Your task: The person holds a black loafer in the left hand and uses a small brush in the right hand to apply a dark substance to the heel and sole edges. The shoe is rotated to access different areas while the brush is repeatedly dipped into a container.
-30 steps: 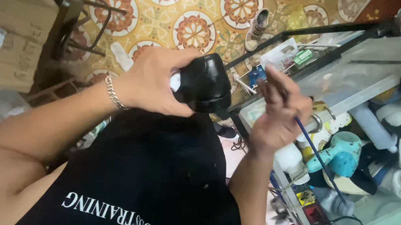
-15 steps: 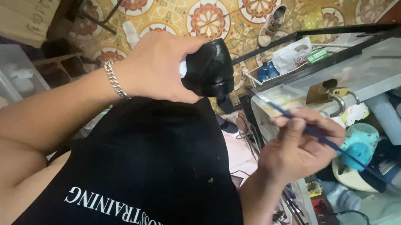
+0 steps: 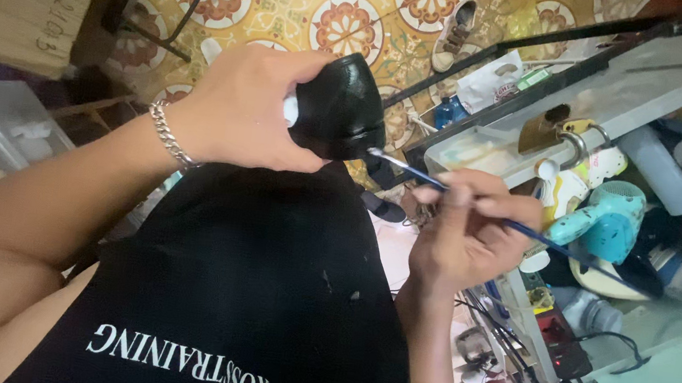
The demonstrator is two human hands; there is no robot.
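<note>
Pointing brush (image 3: pixel 476 209) tip leftward at shoe (image 3: pixel 340 108)

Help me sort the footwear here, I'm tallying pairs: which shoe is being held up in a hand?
The glossy black shoe, gripped in the left hand with the paintbrush tip at its edge. The pale sneaker lies untouched on the patterned floor tiles.

left hand (image 3: pixel 243 108) gripping, raised | right hand (image 3: pixel 464 235) pinching, fingers curled
</note>
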